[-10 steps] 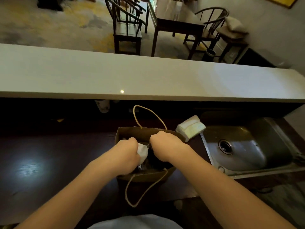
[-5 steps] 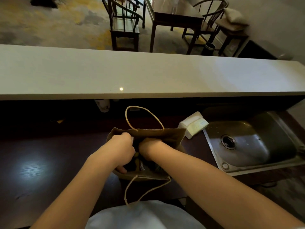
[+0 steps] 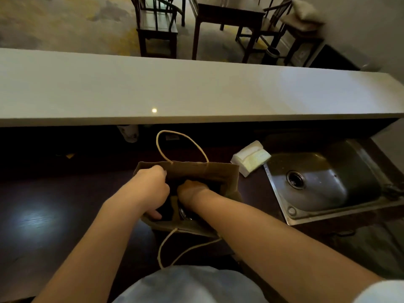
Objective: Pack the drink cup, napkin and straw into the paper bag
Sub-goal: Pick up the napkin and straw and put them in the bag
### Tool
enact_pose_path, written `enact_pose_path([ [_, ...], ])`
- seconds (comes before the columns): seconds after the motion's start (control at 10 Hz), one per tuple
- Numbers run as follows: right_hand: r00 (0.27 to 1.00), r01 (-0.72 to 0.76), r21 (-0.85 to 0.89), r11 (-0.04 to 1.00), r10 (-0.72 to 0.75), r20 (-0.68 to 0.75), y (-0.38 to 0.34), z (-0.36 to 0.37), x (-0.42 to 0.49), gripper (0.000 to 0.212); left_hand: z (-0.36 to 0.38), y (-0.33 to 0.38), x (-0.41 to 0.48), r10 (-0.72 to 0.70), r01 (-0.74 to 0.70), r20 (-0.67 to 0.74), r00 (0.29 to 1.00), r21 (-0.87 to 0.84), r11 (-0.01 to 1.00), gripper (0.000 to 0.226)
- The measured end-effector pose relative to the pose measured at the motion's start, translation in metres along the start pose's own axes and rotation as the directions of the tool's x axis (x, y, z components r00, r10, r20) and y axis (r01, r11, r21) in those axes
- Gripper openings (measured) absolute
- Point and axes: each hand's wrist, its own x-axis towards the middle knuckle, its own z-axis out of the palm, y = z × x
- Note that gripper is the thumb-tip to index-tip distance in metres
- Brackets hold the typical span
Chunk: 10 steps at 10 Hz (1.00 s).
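Note:
The brown paper bag (image 3: 220,176) stands open on the dark worktop, its cord handles up at the back and hanging at the front. My left hand (image 3: 153,186) grips the bag's left wall, fingers curled over the rim and thumb inside. My right hand (image 3: 192,190) reaches down into the bag, and its fingers are hidden in the dark interior. A shiny bit of the drink cup's lid (image 3: 183,213) shows inside, under my right wrist. No loose napkin or straw is visible.
A white pack of napkins (image 3: 251,158) lies right of the bag, beside the steel sink (image 3: 317,189). A pale raised counter (image 3: 196,92) overhangs the back of the worktop, with a small white object (image 3: 129,133) beneath it. Chairs and a table stand beyond.
A second ago my left hand held a white napkin at the bag's mouth; it is now out of sight. My right hand has sunk deeper into the bag, and the view has tilted downward.

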Motion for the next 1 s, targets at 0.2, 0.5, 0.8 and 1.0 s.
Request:
enact_pose_path([
  [0.2,0.989,0.126,0.482,0.867,-0.145,0.002,0.032,-0.029,-0.028,0.033,-0.012,-0.003,-0.003,-0.025,0.035,0.068,0.997,-0.147,0.989,0.024],
  [0.5,0.961,0.266,0.825,0.499,-0.202,-0.187,0.055,-0.035,-0.043,0.013,-0.005,-0.002,-0.014,0.175,-0.183,-0.063,0.983,-0.166,0.969,0.027],
  [0.8,0.986,0.118,0.569,0.814,-0.029,-0.163,0.050,-0.035,-0.035,0.034,-0.010,-0.053,-0.038,0.313,-0.399,-0.524,0.792,-0.056,0.915,0.026],
  [1.0,0.999,-0.027,0.381,0.924,0.012,0.044,0.019,-0.030,-0.017,0.020,0.007,-0.061,-0.039,0.234,-0.349,-0.474,0.849,-0.169,0.922,0.035],
])
